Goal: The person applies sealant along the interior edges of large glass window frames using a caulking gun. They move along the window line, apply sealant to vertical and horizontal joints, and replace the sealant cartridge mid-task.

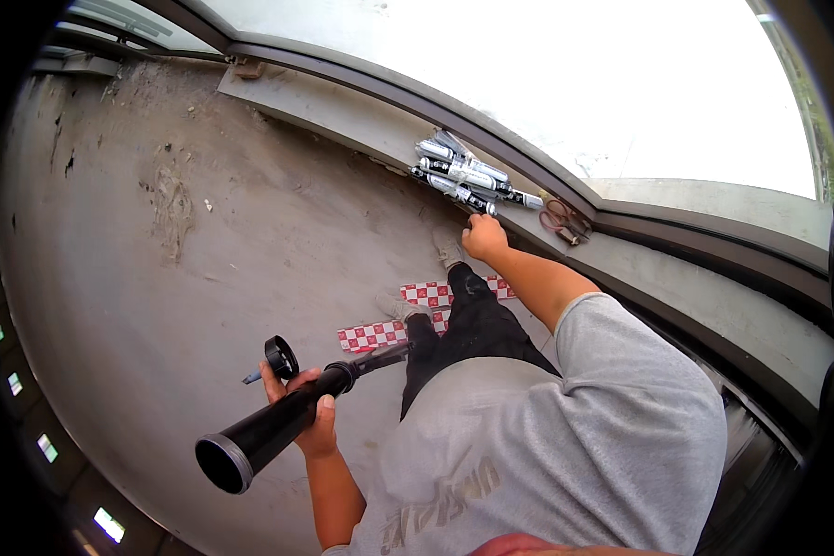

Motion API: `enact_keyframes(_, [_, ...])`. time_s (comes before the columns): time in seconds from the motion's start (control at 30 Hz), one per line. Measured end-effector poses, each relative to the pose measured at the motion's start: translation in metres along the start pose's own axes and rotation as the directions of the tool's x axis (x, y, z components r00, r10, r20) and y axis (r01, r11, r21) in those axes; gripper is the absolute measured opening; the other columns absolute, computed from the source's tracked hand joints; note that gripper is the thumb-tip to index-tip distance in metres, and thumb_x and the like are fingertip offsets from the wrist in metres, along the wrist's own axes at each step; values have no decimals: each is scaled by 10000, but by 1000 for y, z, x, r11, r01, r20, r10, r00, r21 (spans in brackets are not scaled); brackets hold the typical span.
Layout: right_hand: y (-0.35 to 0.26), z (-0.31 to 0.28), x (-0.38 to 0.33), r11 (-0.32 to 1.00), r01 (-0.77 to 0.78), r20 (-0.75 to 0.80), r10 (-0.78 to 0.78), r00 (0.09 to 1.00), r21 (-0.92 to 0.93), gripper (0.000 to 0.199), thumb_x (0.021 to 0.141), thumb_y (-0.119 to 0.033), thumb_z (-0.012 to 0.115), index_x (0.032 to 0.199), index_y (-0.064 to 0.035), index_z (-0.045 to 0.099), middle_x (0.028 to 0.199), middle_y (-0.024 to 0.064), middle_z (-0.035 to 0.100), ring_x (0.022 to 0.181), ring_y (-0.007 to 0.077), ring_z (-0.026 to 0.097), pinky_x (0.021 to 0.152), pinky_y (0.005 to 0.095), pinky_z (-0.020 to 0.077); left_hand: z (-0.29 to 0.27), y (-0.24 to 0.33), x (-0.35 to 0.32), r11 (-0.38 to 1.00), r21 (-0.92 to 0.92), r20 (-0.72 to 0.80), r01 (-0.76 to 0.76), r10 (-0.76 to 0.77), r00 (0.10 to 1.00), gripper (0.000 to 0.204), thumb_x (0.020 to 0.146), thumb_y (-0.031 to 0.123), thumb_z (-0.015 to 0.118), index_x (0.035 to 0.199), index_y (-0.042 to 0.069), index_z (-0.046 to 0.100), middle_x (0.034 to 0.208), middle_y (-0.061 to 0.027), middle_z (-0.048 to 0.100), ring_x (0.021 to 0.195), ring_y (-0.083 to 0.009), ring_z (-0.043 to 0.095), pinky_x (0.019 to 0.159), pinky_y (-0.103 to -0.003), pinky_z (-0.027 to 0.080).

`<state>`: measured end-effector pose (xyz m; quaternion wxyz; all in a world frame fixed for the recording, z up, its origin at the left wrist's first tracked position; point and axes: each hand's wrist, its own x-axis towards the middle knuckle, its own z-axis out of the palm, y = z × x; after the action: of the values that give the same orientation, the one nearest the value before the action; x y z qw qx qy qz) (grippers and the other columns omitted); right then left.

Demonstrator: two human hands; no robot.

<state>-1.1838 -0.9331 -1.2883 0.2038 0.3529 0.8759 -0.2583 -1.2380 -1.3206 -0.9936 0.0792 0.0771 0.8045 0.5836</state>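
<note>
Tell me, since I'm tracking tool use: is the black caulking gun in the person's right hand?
No, the left hand grips the black caulking gun, while the right hand reaches the sealant tubes on the ledge.

silver sausage packs (461,173) on ledge (343,116)

right hand (484,237) fingers hidden behind knuckles, scissors (562,221) blurred
</note>
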Motion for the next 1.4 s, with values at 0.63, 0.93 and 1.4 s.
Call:
enact_keyframes(0.63, [141,5,122,930,-192,-22,196,980,-314,476,805,-235,715,1234,-103,555,1290,155,601,1286,343,500,1059,484,390,30,-41,68,954,228,98,192,-218,971,1068,804,388,782,1569,-54,181,1024,-107,667,916,-161,599,909,-321,464])
enact_keyframes(0.93, [139,-39,36,916,-362,181,391,902,-173,548,768,-323,710,1209,-50,535,1060,259,700,1028,409,679,911,472,527,28,-53,84,967,241,191,79,-127,973,1018,805,274,770,1563,-63,179,1021,-91,673,957,-159,604,1017,-356,419])
enact_keyframes(1.4, [-68,-122,-56,229,-57,135,-345,929,972,424,751,-188,807,1078,-18,599,919,86,686,839,188,661,796,344,542,11,-100,60,873,435,225,220,-342,912,922,628,22,782,1484,21,441,1449,-228,503,1341,-355,513,1091,-409,433])
